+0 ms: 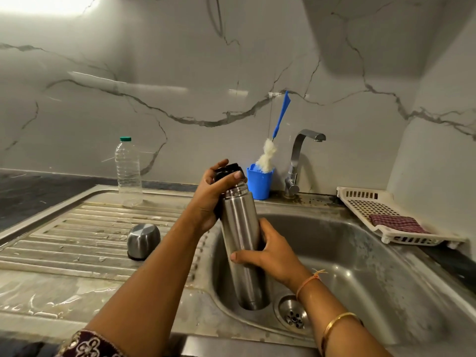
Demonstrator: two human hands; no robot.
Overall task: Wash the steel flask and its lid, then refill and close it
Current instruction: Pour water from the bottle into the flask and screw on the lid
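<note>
Left hand (pixel 212 202) raised, fingers (pixel 215 169) curled round stopper (pixel 228 169), right hand (pixel 271 255) lower, gripping flask (pixel 240 228)

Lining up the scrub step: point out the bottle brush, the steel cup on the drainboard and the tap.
bottle brush (pixel 267 155), head view, on its white bristle head.
steel cup (pixel 143 239), head view, on the side wall of the upturned cup.
tap (pixel 318 136), head view, on the spout end.

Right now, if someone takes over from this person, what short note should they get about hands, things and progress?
Left hand grips the black stopper atop the steel flask. Right hand holds the flask body, base down in the sink. Steel cap rests on the drainboard. Bottle brush stands in the blue cup; no water runs from the tap.
Done: cap removed.
Left: likely washing, refilling, closing; I cannot tell whether the stopper is coming off or going on.
</note>
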